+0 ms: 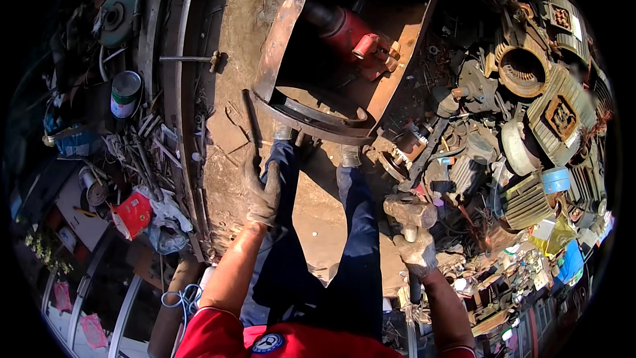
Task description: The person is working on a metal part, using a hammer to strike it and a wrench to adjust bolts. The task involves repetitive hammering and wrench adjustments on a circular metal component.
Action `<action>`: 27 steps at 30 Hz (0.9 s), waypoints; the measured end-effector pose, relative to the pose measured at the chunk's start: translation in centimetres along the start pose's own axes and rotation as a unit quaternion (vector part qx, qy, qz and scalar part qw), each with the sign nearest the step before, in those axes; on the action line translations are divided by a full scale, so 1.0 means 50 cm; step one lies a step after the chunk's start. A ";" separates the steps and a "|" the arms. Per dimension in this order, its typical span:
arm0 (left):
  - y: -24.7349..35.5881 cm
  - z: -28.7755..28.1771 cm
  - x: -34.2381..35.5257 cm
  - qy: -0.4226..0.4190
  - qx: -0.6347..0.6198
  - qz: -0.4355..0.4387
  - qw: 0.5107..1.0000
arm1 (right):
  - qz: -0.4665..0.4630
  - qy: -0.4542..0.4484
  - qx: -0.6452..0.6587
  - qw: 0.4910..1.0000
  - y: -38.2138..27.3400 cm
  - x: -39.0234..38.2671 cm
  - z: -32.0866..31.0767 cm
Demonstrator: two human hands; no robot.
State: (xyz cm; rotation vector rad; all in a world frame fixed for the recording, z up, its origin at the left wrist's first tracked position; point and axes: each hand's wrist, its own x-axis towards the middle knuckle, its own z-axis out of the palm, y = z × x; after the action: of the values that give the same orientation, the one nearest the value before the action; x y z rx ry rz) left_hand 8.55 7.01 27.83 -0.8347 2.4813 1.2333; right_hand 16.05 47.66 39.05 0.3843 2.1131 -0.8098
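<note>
My gloved left hand (260,191) grips a long dark metal bar (249,114) that points up toward the steel frame. My gloved right hand (415,252) is closed on a sledgehammer, its heavy head (409,212) raised above the fingers, at lower right. Ahead lies the open rusty steel frame (282,43), with a curved band (311,128) across its near end by my feet. Inside it sits a red hydraulic cylinder or jack (341,30), partly in shadow.
Scrap motor housings (556,116) and metal parts crowd the right. On the left run long steel rails (182,99), with a T-handled rod (185,58), a paint can (124,93), a red bag (130,213) and blue cord (179,298). The ground (228,179) is dirt-stained.
</note>
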 end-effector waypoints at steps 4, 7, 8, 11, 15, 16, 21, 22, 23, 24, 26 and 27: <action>0.081 0.001 0.139 0.000 0.179 0.189 0.966 | 0.239 0.101 0.230 0.938 0.136 -0.061 0.120; 0.112 0.061 0.193 -0.020 0.167 0.199 0.965 | 0.373 0.103 0.346 0.855 0.201 -0.091 0.179; 0.124 0.080 0.199 -0.035 0.160 0.204 0.965 | 0.375 0.127 0.350 0.849 0.241 -0.114 0.225; 0.134 0.122 0.196 -0.054 0.199 0.237 0.949 | 0.414 0.117 0.406 0.806 0.256 -0.133 0.275; 0.134 0.138 0.192 -0.041 0.204 0.241 0.948 | 0.407 0.082 0.383 0.825 0.238 -0.132 0.313; 0.133 0.133 0.195 -0.045 0.222 0.245 0.943 | 0.404 0.068 0.381 0.829 0.211 -0.118 0.296; 0.150 0.116 0.189 -0.062 0.234 0.163 0.957 | 0.311 0.082 0.254 0.912 0.124 -0.057 0.236; 0.153 0.117 0.187 -0.061 0.198 0.144 0.968 | 0.357 -0.011 0.260 0.897 0.065 -0.025 0.171; 0.124 0.115 0.197 -0.025 0.206 0.182 0.961 | 0.270 0.029 0.183 0.945 -0.001 -0.002 0.121; 0.093 0.113 0.201 0.013 0.215 0.212 0.953 | 0.177 0.062 0.097 0.978 -0.065 0.019 0.076; 0.130 0.102 0.192 0.032 0.248 0.210 0.945 | -0.010 0.097 0.086 0.992 -0.185 0.071 0.014; 0.136 0.094 0.186 0.035 0.214 0.176 0.960 | -0.091 0.137 0.084 0.983 -0.256 0.105 0.000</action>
State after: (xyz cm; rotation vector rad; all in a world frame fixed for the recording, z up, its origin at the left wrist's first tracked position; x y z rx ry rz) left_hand -3.12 10.39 25.16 -0.3407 2.8857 0.7081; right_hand 6.13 38.06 40.25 0.4136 2.3679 -1.0989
